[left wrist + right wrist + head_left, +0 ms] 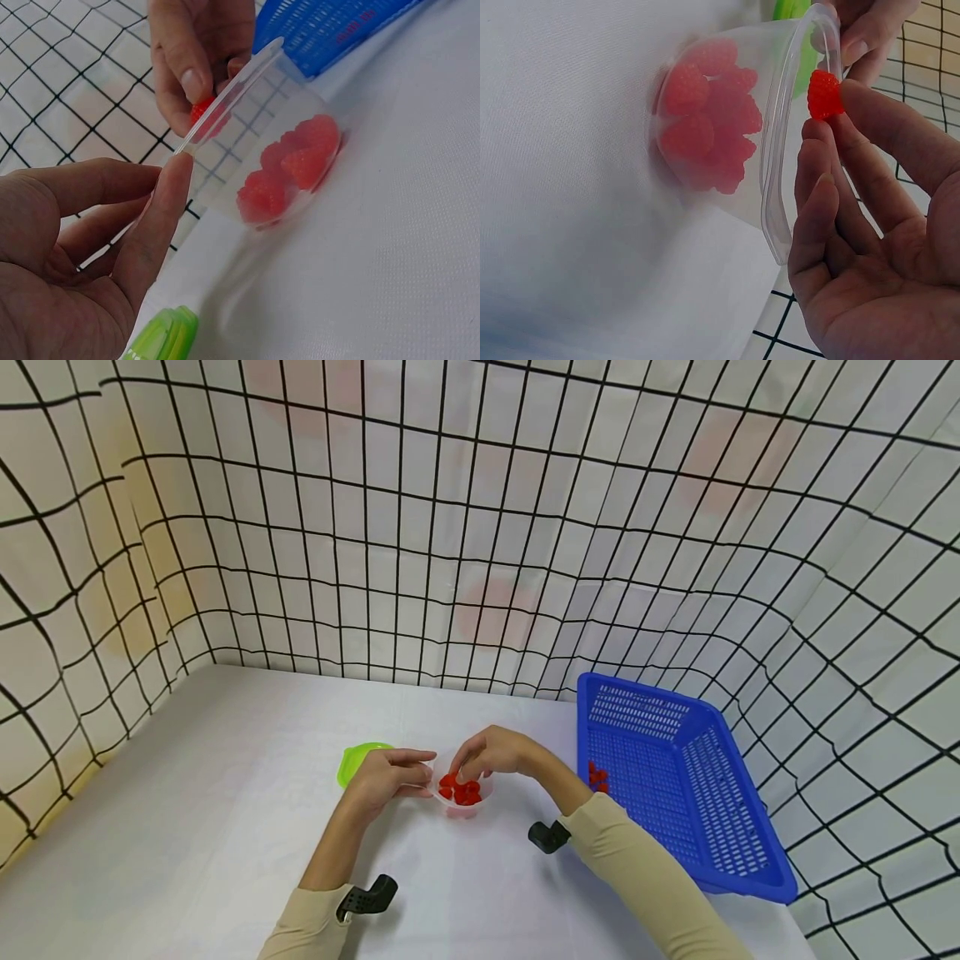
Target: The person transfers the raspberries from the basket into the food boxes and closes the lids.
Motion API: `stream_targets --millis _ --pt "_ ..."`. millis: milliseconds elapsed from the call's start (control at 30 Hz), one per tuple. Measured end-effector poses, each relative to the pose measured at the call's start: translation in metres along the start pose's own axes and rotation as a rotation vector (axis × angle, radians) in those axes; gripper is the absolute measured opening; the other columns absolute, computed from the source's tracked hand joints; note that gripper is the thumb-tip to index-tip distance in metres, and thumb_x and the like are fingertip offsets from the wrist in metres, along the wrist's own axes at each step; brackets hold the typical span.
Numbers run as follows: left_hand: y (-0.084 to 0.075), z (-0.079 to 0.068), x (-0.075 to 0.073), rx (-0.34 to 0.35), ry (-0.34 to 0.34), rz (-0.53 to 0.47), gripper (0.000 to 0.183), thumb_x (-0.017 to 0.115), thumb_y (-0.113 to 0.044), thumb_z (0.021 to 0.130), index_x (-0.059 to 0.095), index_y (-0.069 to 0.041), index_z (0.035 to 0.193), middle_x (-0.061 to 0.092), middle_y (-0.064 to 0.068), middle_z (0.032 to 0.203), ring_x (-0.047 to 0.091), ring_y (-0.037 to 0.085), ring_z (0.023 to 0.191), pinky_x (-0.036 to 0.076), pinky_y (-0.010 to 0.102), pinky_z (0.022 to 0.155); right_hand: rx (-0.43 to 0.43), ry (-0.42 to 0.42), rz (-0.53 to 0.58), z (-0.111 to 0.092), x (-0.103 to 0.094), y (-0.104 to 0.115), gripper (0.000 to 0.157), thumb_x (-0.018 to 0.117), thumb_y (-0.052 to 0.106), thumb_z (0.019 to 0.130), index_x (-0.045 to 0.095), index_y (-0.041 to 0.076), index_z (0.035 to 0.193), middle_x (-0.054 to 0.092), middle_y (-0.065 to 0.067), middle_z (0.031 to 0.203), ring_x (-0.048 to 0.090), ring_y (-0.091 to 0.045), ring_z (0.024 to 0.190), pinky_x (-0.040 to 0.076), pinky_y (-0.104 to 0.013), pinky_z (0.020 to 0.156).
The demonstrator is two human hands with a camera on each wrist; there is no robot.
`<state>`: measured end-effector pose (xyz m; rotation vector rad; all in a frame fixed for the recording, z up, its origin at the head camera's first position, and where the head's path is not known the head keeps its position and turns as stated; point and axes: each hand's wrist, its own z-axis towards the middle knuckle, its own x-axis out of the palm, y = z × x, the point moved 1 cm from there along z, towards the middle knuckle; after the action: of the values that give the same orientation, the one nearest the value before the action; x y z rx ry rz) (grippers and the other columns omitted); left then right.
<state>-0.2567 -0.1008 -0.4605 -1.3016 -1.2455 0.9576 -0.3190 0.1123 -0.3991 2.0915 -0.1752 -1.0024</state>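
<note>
A clear plastic bowl (489, 787) with several red raspberries (705, 112) in its bottom stands on the white table. My left hand (384, 779) pinches the bowl's rim on its left side, thumb and finger meeting there in the left wrist view. My right hand (498, 752) is over the bowl's opening and pinches one raspberry (825, 95) between thumb and fingertips, just at the rim. Beside my left hand, partly hidden behind it, lies a bright green lid (356, 762).
To the right stands a blue plastic basket (750, 793), with several raspberries (597, 777) at its left side, partly hidden by its rim. A black wire grid (405, 527) rises behind the table and along both sides.
</note>
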Motion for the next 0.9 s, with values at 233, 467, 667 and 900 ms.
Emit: stream_targets --millis 233,467,667,900 --pt "0.0007 0.0011 0.0001 -0.003 0.000 -0.016 0.037 0.067 0.001 0.092 0.064 0.012 0.127 0.070 0.030 0.109 0.073 0.019 0.076 0.065 0.034 0.076 0.008 -0.004 -0.007 -0.0004 0.0008 0.0003 0.024 0.073 0.021 0.085 0.080 0.011 0.106 0.077 0.002 0.096 0.065 -0.014 0.090 0.058 -0.039 0.086" --pt "-0.0005 -0.0006 0.0002 0.008 0.011 -0.004 0.037 0.067 0.000 0.093 0.063 0.012 0.128 0.071 0.027 0.105 0.073 0.019 0.076 0.065 0.034 0.078 0.009 -0.009 -0.008 0.0002 0.0008 -0.0006 0.025 0.073 0.020 0.084 0.080 0.011 0.107 0.076 0.002 0.097 0.065 -0.014 0.091 0.058 -0.037 0.084" --pt "-0.0018 -0.0014 0.0006 0.006 0.008 -0.001 0.037 0.067 0.000 0.093 0.064 0.011 0.128 0.071 0.026 0.106 0.072 0.018 0.076 0.065 0.034 0.078 0.012 -0.010 0.000 -0.0005 0.0010 -0.0006 0.023 0.073 0.020 0.084 0.080 0.013 0.105 0.076 0.002 0.098 0.065 -0.014 0.092 0.058 -0.041 0.088" --pt "-0.0017 -0.0007 0.0008 0.000 0.000 0.009 0.035 0.066 0.001 0.092 0.065 0.011 0.126 0.072 0.026 0.105 0.072 0.018 0.075 0.065 0.033 0.077 0.004 -0.017 0.053 -0.0014 -0.0030 -0.0022 0.026 0.073 0.018 0.086 0.079 0.009 0.109 0.077 -0.001 0.099 0.069 -0.020 0.094 0.060 -0.041 0.089"
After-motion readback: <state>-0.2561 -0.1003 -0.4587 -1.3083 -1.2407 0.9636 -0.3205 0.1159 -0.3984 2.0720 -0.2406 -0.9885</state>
